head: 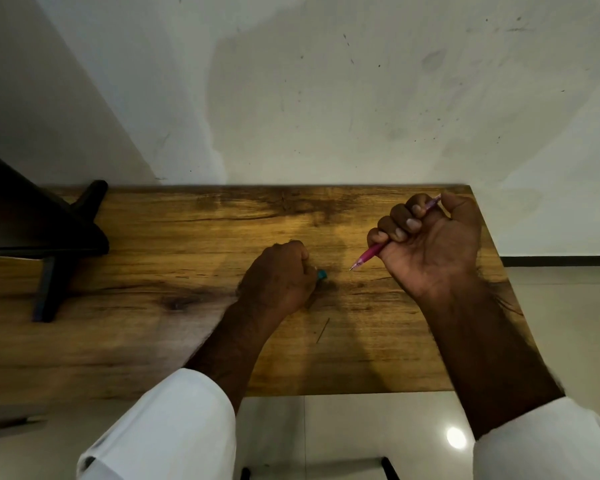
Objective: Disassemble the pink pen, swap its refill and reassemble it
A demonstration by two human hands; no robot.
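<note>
Over the right half of the brown wood-grain tabletop [194, 237], the right hand [433, 244] is raised with its palm turned toward the camera, fingers curled tightly into a fist around the slim translucent pink pen [369, 254]. The pen runs diagonally through that fist — its pointed tip juts out low and to the left, just above the wood, while its far end pokes out past the knuckles at the upper right. Near the table's middle, the left hand [278, 278] rests knuckles-up on the surface, fingers folded closed over a small teal-coloured piece [322, 274]; only its end peeks out at the fingertips, so what it is cannot be told. The two hands sit near each other without touching. White sleeves [174, 424] cover both forearms near the bottom edge — a dark angled stand [49, 237] occupies the table's left side.
</note>
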